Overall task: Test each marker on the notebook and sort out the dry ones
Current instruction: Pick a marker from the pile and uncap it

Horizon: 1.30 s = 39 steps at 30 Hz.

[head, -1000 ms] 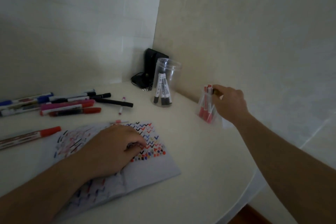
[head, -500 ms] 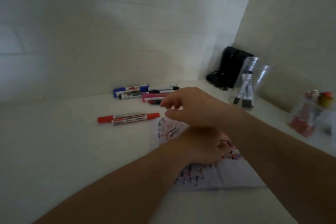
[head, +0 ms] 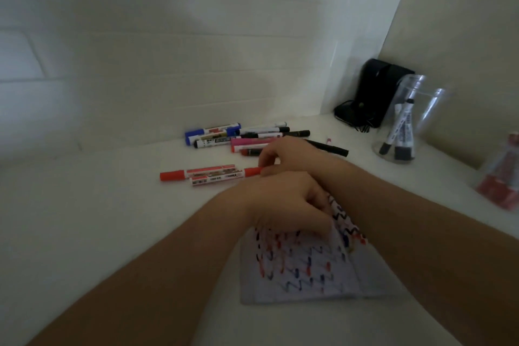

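An open notebook covered in coloured zigzag marks lies on the white table. My left hand rests on its top edge, fingers loosely curled. My right hand crosses over the left one and pinches the red cap end of a red marker. A second red marker lies right beside it. Further back is a pile of blue, black, pink and red markers.
A clear jar with black markers stands at the back right, and a clear container with red markers is at the right edge. A black device with a cable fills the corner. A thin black pen lies behind my right hand.
My right hand left the container of red markers, swung left across my left hand and came down on the red marker's end. The view turned left. My left hand stayed on the notebook.
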### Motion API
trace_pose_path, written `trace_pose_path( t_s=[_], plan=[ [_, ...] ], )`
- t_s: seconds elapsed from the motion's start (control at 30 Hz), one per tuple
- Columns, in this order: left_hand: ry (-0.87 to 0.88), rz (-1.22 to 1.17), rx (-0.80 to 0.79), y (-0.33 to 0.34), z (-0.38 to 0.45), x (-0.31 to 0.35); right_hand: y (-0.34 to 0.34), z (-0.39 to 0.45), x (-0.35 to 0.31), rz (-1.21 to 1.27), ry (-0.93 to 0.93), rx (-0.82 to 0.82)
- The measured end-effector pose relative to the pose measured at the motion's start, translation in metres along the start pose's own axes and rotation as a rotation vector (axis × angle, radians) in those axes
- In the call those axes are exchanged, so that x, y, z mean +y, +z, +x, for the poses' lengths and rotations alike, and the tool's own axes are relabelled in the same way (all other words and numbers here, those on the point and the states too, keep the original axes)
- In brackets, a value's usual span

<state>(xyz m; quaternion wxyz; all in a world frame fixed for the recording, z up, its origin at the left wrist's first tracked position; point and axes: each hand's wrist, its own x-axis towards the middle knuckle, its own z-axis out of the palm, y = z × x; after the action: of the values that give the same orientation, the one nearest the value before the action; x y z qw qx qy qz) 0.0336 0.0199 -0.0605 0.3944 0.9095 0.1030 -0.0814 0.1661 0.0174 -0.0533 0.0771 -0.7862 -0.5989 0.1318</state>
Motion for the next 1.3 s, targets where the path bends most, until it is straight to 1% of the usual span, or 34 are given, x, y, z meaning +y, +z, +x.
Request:
trace_pose_path(
  t_s=[0.03, 0.1, 0.17, 0.27, 0.33, 0.4, 0.5, 0.57, 0.67, 0.73, 0.77, 0.83, 0.9, 0.97, 1.1, 1.3],
  plan=[
    [0.033, -0.014, 0.012, -0.005, 0.000, 0.000, -0.003, -0.012, 0.007, 0.014, -0.002, 0.060],
    [0.074, 0.004, 0.101, -0.009, -0.001, 0.000, -0.011, -0.042, 0.026, 0.053, 0.009, 0.211],
    [0.025, 0.013, 0.166, -0.009, 0.001, 0.001, -0.018, -0.080, 0.048, 0.168, 0.087, 0.310],
    [-0.074, -0.083, 0.263, -0.002, 0.007, 0.005, -0.017, -0.130, 0.071, 0.543, 0.223, 0.343],
    [-0.060, -0.093, 0.342, 0.002, 0.010, 0.009, -0.010, -0.151, 0.079, 0.685, 0.267, 0.323],
    [0.006, -0.120, 0.428, 0.009, 0.015, 0.014, 0.002, -0.162, 0.085, 0.718, 0.299, 0.331],
    [0.115, -0.145, 0.510, 0.021, 0.020, 0.019, 0.014, -0.168, 0.090, 0.649, 0.301, 0.419],
    [0.186, -0.170, 0.519, 0.028, 0.022, 0.022, 0.020, -0.169, 0.090, 0.695, 0.232, 0.464],
    [0.261, -0.092, 0.535, 0.035, 0.025, 0.023, 0.025, -0.165, 0.085, 0.803, 0.083, 0.492],
    [0.302, -0.125, 0.528, 0.036, 0.027, 0.024, 0.028, -0.160, 0.089, 0.895, 0.012, 0.530],
    [0.310, -0.131, 0.507, 0.036, 0.027, 0.024, 0.028, -0.159, 0.091, 0.993, -0.002, 0.534],
    [0.290, -0.046, 0.442, 0.037, 0.027, 0.024, 0.027, -0.159, 0.096, 1.198, -0.054, 0.490],
    [0.273, 0.043, 0.366, 0.038, 0.027, 0.024, 0.028, -0.160, 0.099, 1.264, -0.093, 0.454],
    [0.268, 0.087, 0.342, 0.039, 0.027, 0.022, 0.029, -0.160, 0.098, 1.270, -0.100, 0.481],
    [0.276, 0.113, 0.368, 0.036, 0.030, 0.023, 0.026, -0.161, 0.091, 1.359, -0.023, 0.551],
    [0.286, -0.026, 0.372, 0.037, 0.033, 0.022, 0.025, -0.166, 0.085, 1.447, 0.035, 0.516]
  ],
)
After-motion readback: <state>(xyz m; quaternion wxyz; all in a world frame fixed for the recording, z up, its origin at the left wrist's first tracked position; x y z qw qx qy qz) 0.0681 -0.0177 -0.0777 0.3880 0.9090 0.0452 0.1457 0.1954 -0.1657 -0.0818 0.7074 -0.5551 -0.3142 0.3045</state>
